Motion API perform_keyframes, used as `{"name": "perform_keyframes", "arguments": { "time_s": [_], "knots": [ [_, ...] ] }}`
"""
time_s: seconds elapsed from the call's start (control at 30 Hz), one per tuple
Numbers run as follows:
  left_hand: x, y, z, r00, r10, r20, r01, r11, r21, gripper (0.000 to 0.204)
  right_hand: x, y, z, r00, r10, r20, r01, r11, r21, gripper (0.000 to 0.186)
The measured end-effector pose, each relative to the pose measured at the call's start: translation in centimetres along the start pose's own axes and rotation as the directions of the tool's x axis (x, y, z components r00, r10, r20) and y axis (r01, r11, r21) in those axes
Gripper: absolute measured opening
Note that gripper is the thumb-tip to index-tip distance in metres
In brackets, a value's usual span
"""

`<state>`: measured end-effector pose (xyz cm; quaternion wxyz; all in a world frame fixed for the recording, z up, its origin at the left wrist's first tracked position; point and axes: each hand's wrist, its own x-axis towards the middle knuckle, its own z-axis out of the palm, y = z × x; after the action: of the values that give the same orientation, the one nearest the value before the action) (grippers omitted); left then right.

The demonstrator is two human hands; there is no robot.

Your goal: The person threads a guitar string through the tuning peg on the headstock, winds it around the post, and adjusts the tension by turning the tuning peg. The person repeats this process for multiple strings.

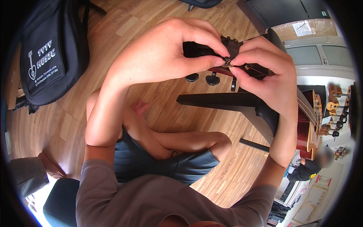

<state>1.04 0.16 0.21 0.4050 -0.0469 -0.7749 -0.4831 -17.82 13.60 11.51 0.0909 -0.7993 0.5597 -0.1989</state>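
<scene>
Both hands meet at the dark headstock (235, 47) of a guitar. My left hand (166, 51) comes from the left, closed, with thumb and index finger pinching at a small dark tuning post (226, 59). From the right, my right hand (270, 70) is closed too, its thumb and index fingertip pinching a thin guitar string at the same post. Fingertips hide most of the string's end. Black tuning pegs (212, 80) stick out below the headstock. Beyond my right forearm shows a reddish-brown guitar body (304, 130) with strings running over it.
A black angular support (211, 100) stands under the neck. A black guitar bag (56, 56) lies at the left. My crossed legs (181, 145) are below, on a wooden floor (159, 102). Small guitars (334, 106) hang at the far right, above another person (312, 168).
</scene>
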Motion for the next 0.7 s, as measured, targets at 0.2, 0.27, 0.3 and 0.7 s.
{"name": "perform_keyframes", "arguments": {
  "time_s": [0.2, 0.27, 0.3, 0.7],
  "knots": [
    [0.13, 0.22, 0.14, 0.999, -0.041, -0.003, 0.041, 0.999, 0.007, 0.021, 0.13, -0.06, -0.40, 0.998, 0.058, 0.024, -0.059, 0.998, 0.034, 0.022],
    [0.11, 0.31, 0.17, 0.997, -0.079, -0.006, 0.079, 0.997, 0.003, 0.020, 0.19, -0.16, -0.37, 0.996, 0.079, 0.027, -0.081, 0.995, 0.065, 0.021],
    [0.12, 0.32, 0.18, 0.997, -0.072, -0.007, 0.072, 0.997, 0.011, 0.020, 0.17, -0.15, -0.37, 0.996, 0.087, 0.024, -0.089, 0.993, 0.075, 0.021],
    [0.13, 0.08, 0.35, 0.999, -0.047, -0.025, 0.048, 0.999, 0.025, 0.016, 0.00, -0.12, -0.34, 0.993, 0.119, 0.019, -0.120, 0.986, 0.111, 0.020]
  ]
}}
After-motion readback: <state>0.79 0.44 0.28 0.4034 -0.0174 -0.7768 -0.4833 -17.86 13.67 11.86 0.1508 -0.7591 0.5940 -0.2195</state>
